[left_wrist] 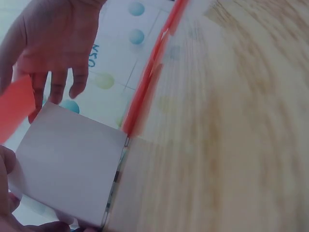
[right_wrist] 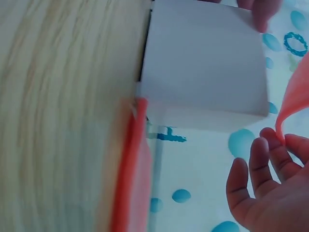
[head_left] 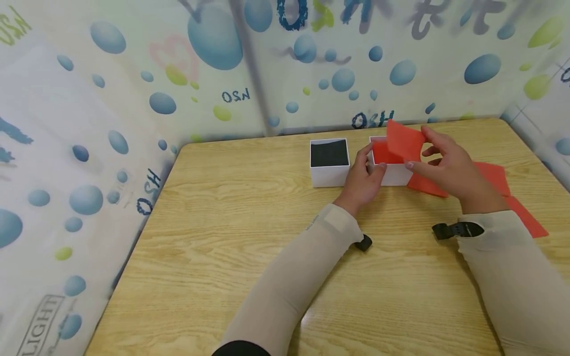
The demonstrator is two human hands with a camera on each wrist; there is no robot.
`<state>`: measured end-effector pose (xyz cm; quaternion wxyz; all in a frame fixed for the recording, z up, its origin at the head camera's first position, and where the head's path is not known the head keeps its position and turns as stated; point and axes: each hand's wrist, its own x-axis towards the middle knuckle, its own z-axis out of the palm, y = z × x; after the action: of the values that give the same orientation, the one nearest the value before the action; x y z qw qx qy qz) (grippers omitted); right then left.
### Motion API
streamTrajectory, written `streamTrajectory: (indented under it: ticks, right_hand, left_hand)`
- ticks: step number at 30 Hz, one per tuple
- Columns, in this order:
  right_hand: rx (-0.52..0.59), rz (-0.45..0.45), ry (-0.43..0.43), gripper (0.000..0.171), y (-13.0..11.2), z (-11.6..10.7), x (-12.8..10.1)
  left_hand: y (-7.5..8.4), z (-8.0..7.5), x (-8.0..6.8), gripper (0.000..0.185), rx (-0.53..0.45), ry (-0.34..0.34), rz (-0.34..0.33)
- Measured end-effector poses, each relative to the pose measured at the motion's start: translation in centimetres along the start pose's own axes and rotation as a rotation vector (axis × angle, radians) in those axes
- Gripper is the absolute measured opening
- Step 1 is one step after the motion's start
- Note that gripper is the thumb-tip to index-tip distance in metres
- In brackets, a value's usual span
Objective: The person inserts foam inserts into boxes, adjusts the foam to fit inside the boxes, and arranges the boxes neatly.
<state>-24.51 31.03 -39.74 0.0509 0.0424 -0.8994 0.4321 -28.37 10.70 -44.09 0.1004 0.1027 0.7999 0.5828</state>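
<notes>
A small white box (head_left: 394, 173) with a red lining stands at the far middle of the wooden table (head_left: 231, 237). My left hand (head_left: 371, 170) grips its near left corner. My right hand (head_left: 423, 153) pinches a red sheet (head_left: 403, 141) and holds it tilted just above the box's open top. In the left wrist view the box's white wall (left_wrist: 72, 164) fills the lower left, with the right hand (left_wrist: 53, 58) and the red sheet (left_wrist: 12, 111) above it. In the right wrist view the red sheet (right_wrist: 297, 92) curves up from my fingers (right_wrist: 270, 159) beside the box (right_wrist: 207, 58).
A second white box (head_left: 329, 160) with a black foam insert stands just left of the first. More red sheets (head_left: 494, 180) lie flat on the table under my right forearm. Walls covered in patterned film close off the table's back and left sides.
</notes>
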Motion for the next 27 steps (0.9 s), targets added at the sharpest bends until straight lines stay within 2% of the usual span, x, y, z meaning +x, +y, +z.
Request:
streamTrajectory:
  ticks: [5, 13, 21, 27]
  right_hand:
    - [-0.041, 0.002, -0.043, 0.093, 0.4, 0.6, 0.6]
    - [-0.045, -0.019, -0.052, 0.089, 0.7, 0.7, 0.9]
    - [-0.04, 0.03, -0.104, 0.087, 0.7, 1.0, 1.3]
    - [-0.042, 0.057, -0.134, 0.085, 1.0, 1.2, 1.6]
  left_hand:
    - [0.1, 0.2, -0.1, 0.059, 0.001, -0.012, -0.005]
    - [0.4, 0.1, 0.0, 0.059, 0.004, -0.004, 0.007]
    - [0.3, 0.0, 0.0, 0.06, 0.014, 0.001, -0.015]
    - [0.1, -0.2, 0.0, 0.06, 0.017, -0.004, 0.001]
